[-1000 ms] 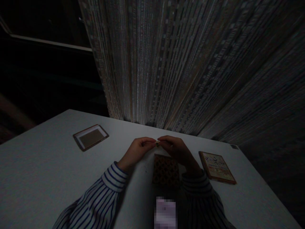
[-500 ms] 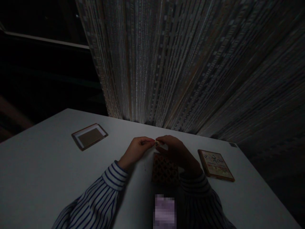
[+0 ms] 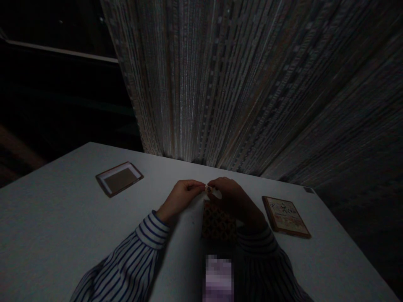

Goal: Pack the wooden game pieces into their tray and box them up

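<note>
My left hand (image 3: 184, 197) pinches the left edge of a small pale round piece (image 3: 208, 190) with a dark mark on its face. My right hand (image 3: 231, 197) has the other side between thumb and fingers, so both hands hold it, just above the table. Right below them lies a brown block-like thing (image 3: 218, 221) with a pattern of rounded orange-brown and dark shapes. It is partly covered by my right hand and wrist, and too dark to tell its kind.
On the white table (image 3: 72, 218), a shallow open box (image 3: 105, 191) lies at the left. At the right is a flat box or book (image 3: 288, 216) with dark writing on its cover. A small dark rectangle (image 3: 308, 190) is at the far right corner. Behind hangs a string curtain (image 3: 214, 84).
The round piece has turned a little between my fingers, and the right fingers have shifted slightly. Otherwise the view has only moved a touch.
</note>
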Demonstrator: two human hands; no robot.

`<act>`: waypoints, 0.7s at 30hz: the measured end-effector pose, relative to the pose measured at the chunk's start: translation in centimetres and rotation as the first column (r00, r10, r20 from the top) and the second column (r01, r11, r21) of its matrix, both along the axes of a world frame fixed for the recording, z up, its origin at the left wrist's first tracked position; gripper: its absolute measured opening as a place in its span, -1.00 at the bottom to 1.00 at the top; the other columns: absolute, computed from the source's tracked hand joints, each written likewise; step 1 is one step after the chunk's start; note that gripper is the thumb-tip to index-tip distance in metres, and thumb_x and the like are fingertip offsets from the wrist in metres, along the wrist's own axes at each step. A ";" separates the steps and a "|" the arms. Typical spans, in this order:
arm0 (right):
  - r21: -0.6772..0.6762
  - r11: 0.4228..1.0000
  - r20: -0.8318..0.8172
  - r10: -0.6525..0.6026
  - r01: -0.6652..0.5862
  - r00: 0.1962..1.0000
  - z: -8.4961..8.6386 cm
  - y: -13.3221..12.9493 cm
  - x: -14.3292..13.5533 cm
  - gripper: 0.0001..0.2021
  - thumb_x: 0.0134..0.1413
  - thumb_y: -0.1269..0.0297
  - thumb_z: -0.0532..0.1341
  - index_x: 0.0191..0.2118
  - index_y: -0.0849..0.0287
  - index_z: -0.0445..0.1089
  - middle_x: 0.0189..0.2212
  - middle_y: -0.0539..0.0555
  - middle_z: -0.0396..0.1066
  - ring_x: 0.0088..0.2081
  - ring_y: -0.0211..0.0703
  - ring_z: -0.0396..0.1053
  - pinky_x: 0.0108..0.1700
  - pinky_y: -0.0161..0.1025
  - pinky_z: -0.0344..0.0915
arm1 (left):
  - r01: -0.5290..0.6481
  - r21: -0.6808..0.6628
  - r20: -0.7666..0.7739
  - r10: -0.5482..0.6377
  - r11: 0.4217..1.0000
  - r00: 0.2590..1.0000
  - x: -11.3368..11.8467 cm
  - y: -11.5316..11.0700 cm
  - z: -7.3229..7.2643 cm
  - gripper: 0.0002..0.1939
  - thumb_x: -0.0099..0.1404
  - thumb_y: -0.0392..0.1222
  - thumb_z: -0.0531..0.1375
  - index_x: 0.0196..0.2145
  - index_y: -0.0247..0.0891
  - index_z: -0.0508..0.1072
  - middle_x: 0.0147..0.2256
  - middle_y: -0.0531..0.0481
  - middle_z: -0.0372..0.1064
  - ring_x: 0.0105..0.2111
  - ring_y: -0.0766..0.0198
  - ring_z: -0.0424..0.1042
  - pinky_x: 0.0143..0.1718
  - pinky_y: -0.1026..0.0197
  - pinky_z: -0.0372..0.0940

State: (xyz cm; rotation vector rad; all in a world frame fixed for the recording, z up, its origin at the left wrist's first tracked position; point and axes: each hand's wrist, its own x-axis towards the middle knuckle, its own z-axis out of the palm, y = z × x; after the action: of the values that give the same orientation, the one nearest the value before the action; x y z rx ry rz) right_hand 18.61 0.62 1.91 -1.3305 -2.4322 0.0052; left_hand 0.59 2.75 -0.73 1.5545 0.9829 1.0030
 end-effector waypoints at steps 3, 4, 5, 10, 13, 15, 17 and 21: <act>-0.005 1.000 0.034 -0.021 0.021 0.999 -0.1 0.0 0.0 -0.83 0.08 0.27 0.16 -0.21 0.17 0.38 -0.30 0.11 0.45 -0.26 -0.13 0.36 -0.24 -0.25 0.18 | -0.021 0.023 -0.022 0.022 1.000 1.000 -0.2 0.1 0.1 -0.75 0.10 -0.08 0.21 -0.36 -0.31 0.55 -0.34 -0.05 0.55 -0.29 0.16 0.48 -0.21 0.15 0.34; -0.006 1.000 0.047 -0.030 0.030 0.998 -0.1 -0.1 0.0 -0.84 0.07 0.29 0.17 -0.21 0.18 0.38 -0.30 0.11 0.45 -0.26 -0.13 0.36 -0.23 -0.25 0.18 | -0.027 0.031 -0.035 0.028 0.999 0.999 -0.3 0.1 0.0 -0.75 0.10 -0.08 0.20 -0.35 -0.31 0.55 -0.33 -0.05 0.55 -0.29 0.16 0.48 -0.21 0.16 0.35; -0.005 0.999 0.061 -0.042 0.042 0.997 -0.1 -0.2 -0.1 -0.84 0.07 0.30 0.17 -0.21 0.18 0.38 -0.30 0.11 0.46 -0.26 -0.13 0.36 -0.23 -0.25 0.18 | -0.029 0.040 -0.051 0.031 0.999 0.998 -0.3 0.2 0.0 -0.75 0.11 -0.08 0.20 -0.35 -0.31 0.55 -0.33 -0.05 0.55 -0.29 0.16 0.48 -0.21 0.16 0.35; -0.022 0.997 0.139 -0.076 0.080 0.987 -0.2 -0.4 -0.2 -0.85 0.14 0.29 0.10 -0.24 0.19 0.38 -0.35 0.10 0.46 -0.28 -0.15 0.36 -0.25 -0.26 0.17 | -0.005 0.110 -0.200 0.027 0.994 0.979 -0.5 0.5 -0.9 -0.74 0.15 -0.08 0.16 -0.32 -0.29 0.54 -0.32 -0.07 0.54 -0.31 0.16 0.48 -0.23 0.18 0.34; -0.031 0.995 0.178 -0.083 0.090 0.981 -0.2 -0.4 0.0 -0.87 0.09 0.29 0.15 -0.26 0.19 0.39 -0.33 0.11 0.45 -0.26 -0.13 0.36 -0.25 -0.26 0.16 | 0.013 0.172 -0.340 0.047 0.985 0.939 -0.5 0.4 -1.2 -0.72 0.19 -0.07 0.13 -0.29 -0.27 0.54 -0.30 -0.08 0.54 -0.29 0.16 0.48 -0.21 0.18 0.32; -0.037 0.995 0.191 -0.086 0.095 0.978 -0.2 -0.3 0.1 -0.88 0.07 0.29 0.18 -0.27 0.18 0.39 -0.32 0.11 0.44 -0.24 -0.12 0.36 -0.25 -0.25 0.16 | 0.023 0.205 -0.414 0.066 0.979 0.908 -0.6 0.3 -1.2 -0.72 0.20 -0.08 0.12 -0.26 -0.26 0.54 -0.28 -0.09 0.54 -0.26 0.15 0.48 -0.19 0.18 0.31; -0.060 0.994 0.202 -0.077 0.090 0.976 -0.3 -0.3 0.2 -0.88 0.06 0.28 0.19 -0.27 0.18 0.39 -0.32 0.11 0.44 -0.24 -0.12 0.36 -0.26 -0.26 0.16 | 0.036 0.219 -0.462 0.071 0.975 0.884 -0.6 0.2 -1.1 -0.72 0.20 -0.10 0.12 -0.24 -0.27 0.53 -0.26 -0.11 0.53 -0.24 0.14 0.48 -0.19 0.18 0.30; -0.115 0.988 0.239 -0.071 0.101 0.968 -0.8 -0.2 0.3 -0.85 0.03 0.24 0.23 -0.27 0.17 0.40 -0.33 0.10 0.45 -0.27 -0.12 0.37 -0.28 -0.27 0.16 | 0.054 0.236 -0.506 0.075 0.970 0.859 -0.6 0.2 -1.0 -0.71 0.21 -0.10 0.12 -0.22 -0.28 0.53 -0.23 -0.13 0.52 -0.23 0.14 0.48 -0.19 0.18 0.30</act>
State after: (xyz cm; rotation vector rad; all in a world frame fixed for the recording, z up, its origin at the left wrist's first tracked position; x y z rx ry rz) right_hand 18.90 0.38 1.15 -1.5725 -2.6029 -0.0220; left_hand -0.03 2.98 -1.75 2.0899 1.2657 0.7435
